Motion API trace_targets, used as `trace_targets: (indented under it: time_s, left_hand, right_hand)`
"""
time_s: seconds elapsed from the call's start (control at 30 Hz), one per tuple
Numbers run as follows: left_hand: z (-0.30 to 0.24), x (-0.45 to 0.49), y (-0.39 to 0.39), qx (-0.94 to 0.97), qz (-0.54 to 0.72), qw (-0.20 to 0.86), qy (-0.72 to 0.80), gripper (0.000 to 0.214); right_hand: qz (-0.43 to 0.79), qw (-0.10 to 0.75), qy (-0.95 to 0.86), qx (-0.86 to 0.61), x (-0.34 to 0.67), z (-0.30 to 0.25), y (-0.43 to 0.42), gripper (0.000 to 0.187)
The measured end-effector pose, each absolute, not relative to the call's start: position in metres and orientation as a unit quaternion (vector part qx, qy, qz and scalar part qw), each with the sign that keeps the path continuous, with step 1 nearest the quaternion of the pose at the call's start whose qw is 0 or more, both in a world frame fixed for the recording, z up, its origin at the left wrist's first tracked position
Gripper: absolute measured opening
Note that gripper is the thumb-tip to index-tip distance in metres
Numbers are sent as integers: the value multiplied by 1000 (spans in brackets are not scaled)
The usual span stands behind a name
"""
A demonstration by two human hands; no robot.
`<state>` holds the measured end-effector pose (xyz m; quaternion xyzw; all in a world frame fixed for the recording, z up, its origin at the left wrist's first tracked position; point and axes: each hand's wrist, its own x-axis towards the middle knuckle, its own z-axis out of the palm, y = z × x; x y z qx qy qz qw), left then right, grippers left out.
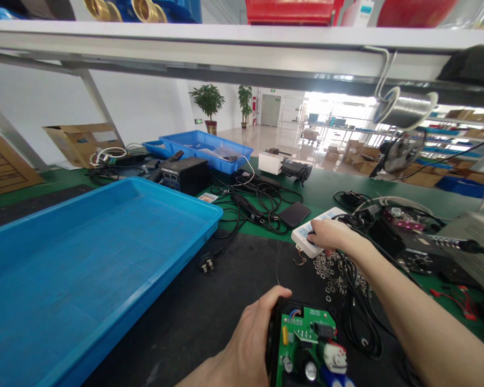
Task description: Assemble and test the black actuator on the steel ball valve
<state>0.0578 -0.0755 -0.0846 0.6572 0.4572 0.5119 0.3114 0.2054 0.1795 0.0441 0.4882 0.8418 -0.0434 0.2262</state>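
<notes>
Green circuit board [306, 336] was clasped along its edge by the left hand [248, 344]; the right hand [331, 235] lay on a white box [304, 232], grip unclear.

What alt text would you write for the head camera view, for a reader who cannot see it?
A person's left hand grips a black housing holding a green circuit board, while the right hand rests over a pile of small metal rings beside a white device. A large blue tray sits to the left on the workbench.
</notes>
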Motion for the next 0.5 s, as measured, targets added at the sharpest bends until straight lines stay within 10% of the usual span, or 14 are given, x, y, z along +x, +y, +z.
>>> trace_targets:
  time_s: [0.2,0.5]
  left_hand:
    - [-21,51,-70,485,551,549,400,125]
    - [-28,28,-49,159,603,687,373,70]
  right_hand:
    - [-55,233,840,487,205,45,182,41]
    - [-93,248,828,495,203,51,179,42]
